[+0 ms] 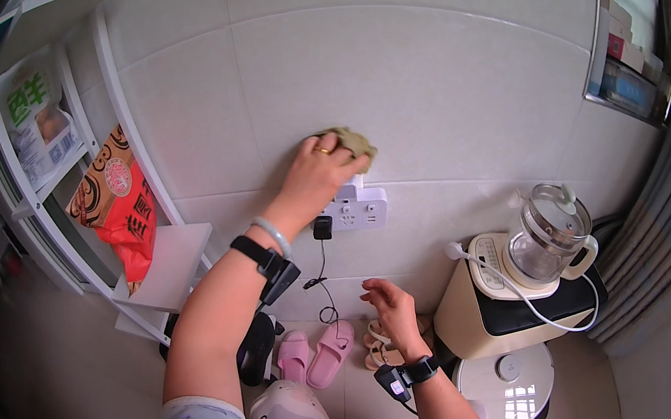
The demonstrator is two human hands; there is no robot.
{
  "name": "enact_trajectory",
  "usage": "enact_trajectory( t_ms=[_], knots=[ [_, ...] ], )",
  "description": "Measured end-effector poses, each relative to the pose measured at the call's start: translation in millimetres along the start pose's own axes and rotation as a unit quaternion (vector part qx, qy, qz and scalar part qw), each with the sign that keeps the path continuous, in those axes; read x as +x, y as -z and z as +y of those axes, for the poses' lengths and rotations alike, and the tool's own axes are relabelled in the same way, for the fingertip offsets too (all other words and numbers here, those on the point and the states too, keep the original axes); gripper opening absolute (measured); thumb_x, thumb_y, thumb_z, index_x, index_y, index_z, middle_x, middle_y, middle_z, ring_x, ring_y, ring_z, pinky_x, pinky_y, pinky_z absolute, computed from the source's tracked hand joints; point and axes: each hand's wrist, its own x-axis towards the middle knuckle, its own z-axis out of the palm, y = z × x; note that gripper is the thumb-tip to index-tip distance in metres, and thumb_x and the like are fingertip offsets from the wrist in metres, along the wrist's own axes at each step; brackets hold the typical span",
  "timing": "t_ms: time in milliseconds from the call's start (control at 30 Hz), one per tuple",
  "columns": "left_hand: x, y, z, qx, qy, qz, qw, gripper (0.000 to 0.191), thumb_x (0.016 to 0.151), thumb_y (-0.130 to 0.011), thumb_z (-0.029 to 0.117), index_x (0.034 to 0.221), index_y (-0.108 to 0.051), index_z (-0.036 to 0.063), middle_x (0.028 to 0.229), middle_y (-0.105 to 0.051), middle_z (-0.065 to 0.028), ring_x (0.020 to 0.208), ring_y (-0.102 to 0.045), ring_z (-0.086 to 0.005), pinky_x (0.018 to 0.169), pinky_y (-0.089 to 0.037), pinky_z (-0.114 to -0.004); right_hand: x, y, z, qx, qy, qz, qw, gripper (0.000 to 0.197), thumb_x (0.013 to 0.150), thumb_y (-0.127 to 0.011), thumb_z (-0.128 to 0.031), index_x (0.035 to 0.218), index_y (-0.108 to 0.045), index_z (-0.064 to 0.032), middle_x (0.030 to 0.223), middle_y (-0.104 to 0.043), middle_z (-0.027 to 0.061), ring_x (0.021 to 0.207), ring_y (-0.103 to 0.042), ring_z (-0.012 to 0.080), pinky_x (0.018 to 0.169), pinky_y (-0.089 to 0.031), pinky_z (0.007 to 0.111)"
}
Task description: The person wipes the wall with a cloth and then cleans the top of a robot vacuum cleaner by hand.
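My left hand (317, 172) presses a crumpled olive-green cloth (355, 145) against the pale tiled wall (421, 82). Just below it is a white multi-socket adapter (368, 207), partly hidden by the hand and wrist. A black plug (322, 227) sits at the adapter's lower left, its thin black cable (324, 278) hanging down the wall. Lower and to the right, my right hand (394, 307) hangs in the air with loosely bent fingers and nothing in it. Both wrists wear black strapped devices.
White shelving (168, 264) at left holds a red and tan bag (125, 205). At right, a glass electric kettle (545, 247) stands on a cream and black box (473, 313), near a grey curtain (655, 249). Below are pink slippers (331, 353) and a robot vacuum (506, 394).
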Motion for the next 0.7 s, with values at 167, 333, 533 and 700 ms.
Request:
enact_trajectory(
  t_ms=[167,333,533,700],
  knots=[
    [-15,-9,-11,-0.020,-0.001,-0.023,1.000,0.033,0.079,-0.055,0.008,0.108,-0.063,0.0220,0.097,-0.063,0.0017,0.104,-0.051,-0.0217,0.094,-0.038,-0.039,1,1,-1,0.003,-0.003,0.004,1.000,0.019,0.093,-0.051,-0.006,0.106,-0.062,0.0025,0.094,-0.068,0.0120,0.087,-0.068,0.0194,0.075,-0.051,0.029],
    [-63,-15,-21,-0.059,0.102,-0.008,0.993,0.046,0.074,-0.054,-0.001,0.112,-0.065,0.0224,0.100,-0.061,-0.0038,0.105,-0.050,-0.0322,0.092,-0.040,-0.043,2,3,0,0.013,-0.002,0.011,1.000,0.019,0.093,-0.051,-0.006,0.105,-0.062,0.0030,0.094,-0.068,0.0117,0.086,-0.068,0.0195,0.075,-0.051,0.029],
    [-103,-11,-31,-0.072,0.306,0.012,0.949,0.054,0.070,-0.052,-0.009,0.117,-0.063,0.0150,0.101,-0.054,-0.0113,0.101,-0.049,-0.0343,0.090,-0.042,-0.042,3,-7,9,0.002,-0.001,-0.009,1.000,0.018,0.093,-0.051,-0.006,0.105,-0.062,0.0033,0.095,-0.068,0.0129,0.085,-0.069,0.0205,0.075,-0.051,0.030],
    [-41,7,-60,-0.030,0.338,0.190,0.921,0.052,0.076,-0.052,-0.007,0.121,-0.061,0.0173,0.101,-0.054,-0.0115,0.098,-0.049,-0.0344,0.089,-0.042,-0.045,4,-17,16,-0.002,-0.004,-0.025,1.000,0.018,0.092,-0.052,-0.006,0.105,-0.062,0.0032,0.096,-0.068,0.0144,0.085,-0.069,0.0212,0.075,-0.051,0.030]
  ],
)
